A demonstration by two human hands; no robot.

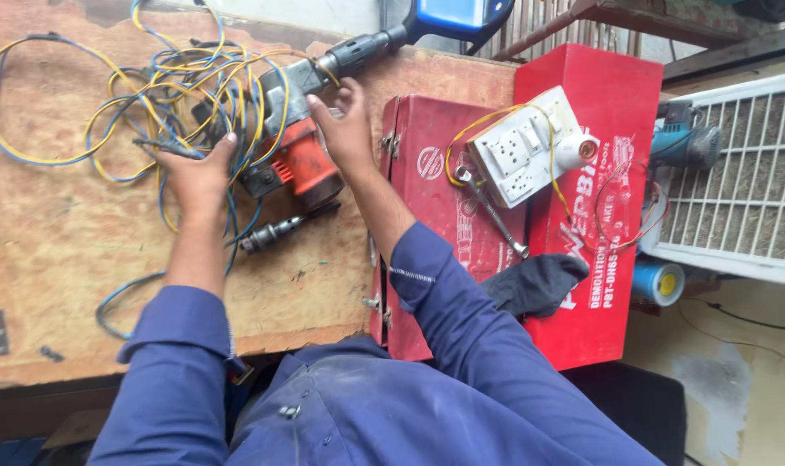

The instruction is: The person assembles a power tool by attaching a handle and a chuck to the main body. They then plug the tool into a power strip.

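A grey and orange power drill [290,142] lies on a worn wooden board [56,242], tangled in blue and yellow wires [142,86]. My left hand [198,173] rests on the wires at the drill's left side, fingers closed around a dark wire end. On the drill's right side my right hand [347,128] touches the grey housing with fingers spread. A dark metal bit [280,230] lies on the board just below the drill.
A red metal tool case [427,259] and a taller red case [608,95] stand to the right. On them lie a white socket board [522,147], a spanner [491,211] and a black cloth [535,283]. A blue grinder [686,138] and a white grille [746,181] sit further right.
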